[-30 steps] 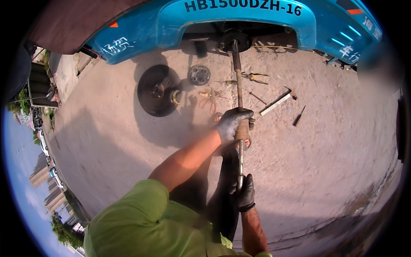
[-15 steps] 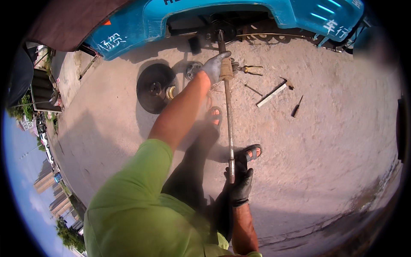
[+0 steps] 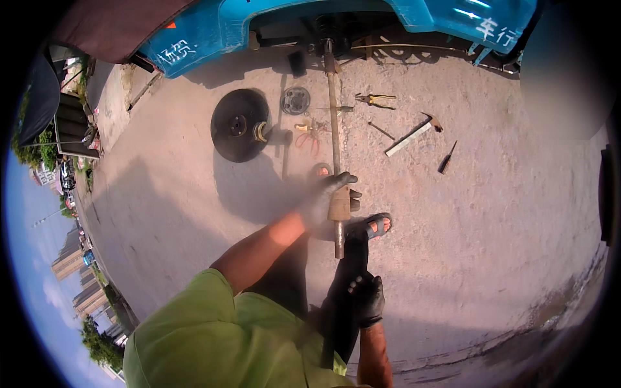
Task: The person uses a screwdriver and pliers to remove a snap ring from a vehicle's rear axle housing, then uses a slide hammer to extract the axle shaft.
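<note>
A slide hammer, a long metal rod [image 3: 335,129], runs from a dark hub [image 3: 328,46] under the blue vehicle body [image 3: 236,29] towards me. My gloved left hand [image 3: 330,197] is closed around its brownish sliding weight [image 3: 339,205], near the rod's near end. Motion blurs the back of that hand. Beyond the weight the bare rod tip sticks out. My right hand [image 3: 367,301], in a black glove, is just below that tip and apart from it, with loosely curled fingers, the thumb held away and nothing seen in it.
Left of the rod lie a black drum [image 3: 240,126] and a round flange with holes [image 3: 295,101]. To the right are yellow-handled pliers [image 3: 376,101], a thin bolt [image 3: 381,130], a hammer [image 3: 413,136] and a screwdriver [image 3: 447,158]. My sandalled foot [image 3: 378,225] stands beside the rod.
My left hand has slid the weight along the rod from the hub end to the near end. My right hand has come off the rod tip and dropped slightly lower.
</note>
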Available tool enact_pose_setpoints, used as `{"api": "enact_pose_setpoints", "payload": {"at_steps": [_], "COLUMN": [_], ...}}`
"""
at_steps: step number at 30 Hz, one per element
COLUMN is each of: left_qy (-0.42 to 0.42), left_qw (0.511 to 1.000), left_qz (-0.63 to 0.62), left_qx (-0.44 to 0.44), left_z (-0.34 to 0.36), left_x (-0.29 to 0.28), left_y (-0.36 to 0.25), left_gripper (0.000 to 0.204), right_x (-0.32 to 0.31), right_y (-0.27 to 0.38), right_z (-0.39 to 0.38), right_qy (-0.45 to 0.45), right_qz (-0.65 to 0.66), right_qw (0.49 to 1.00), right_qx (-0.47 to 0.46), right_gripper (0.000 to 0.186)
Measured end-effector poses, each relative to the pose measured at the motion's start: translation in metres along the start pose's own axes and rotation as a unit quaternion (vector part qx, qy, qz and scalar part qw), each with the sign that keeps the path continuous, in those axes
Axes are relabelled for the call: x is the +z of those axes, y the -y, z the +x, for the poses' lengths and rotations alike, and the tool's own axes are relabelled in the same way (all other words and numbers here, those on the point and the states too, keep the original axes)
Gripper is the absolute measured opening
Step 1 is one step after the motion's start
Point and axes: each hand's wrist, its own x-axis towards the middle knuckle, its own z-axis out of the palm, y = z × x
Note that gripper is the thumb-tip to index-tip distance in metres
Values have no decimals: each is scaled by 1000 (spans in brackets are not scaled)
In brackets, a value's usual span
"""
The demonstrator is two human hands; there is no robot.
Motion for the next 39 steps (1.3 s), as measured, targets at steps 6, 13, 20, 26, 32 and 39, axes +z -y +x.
{"api": "enact_pose_setpoints", "payload": {"at_steps": [6, 13, 20, 26, 32, 39], "left_qy": [-9, -62, -95, -56, -10, -19], "left_qw": [999, 993, 993, 997, 997, 983], "left_qz": [10, 52, -30, 6, -17, 63], "left_qx": [48, 92, 57, 46, 69, 173], "left_z": [84, 147, -23, -6, 100, 169], "left_x": [-12, -2, 20, 20, -10, -42], "left_y": [-95, -208, -11, -1, -114, -201], "left_gripper": [29, 26, 34, 39, 36, 25], "right_x": [-31, -11, -23, -42, -37, -46], "right_y": [-29, -19, -44, -32, -27, -43], "right_z": [3, -3, 16, -1, -1, 8], "right_qy": [28, 37, 27, 38, 6, -7], "right_qz": [-72, -22, 23, -340, 52, -141], "right_qw": [997, 999, 999, 926, 999, 988], "right_qx": [-11, -21, -41, -163, 12, -62], "right_gripper": [47, 45, 43, 40, 40, 45]}}
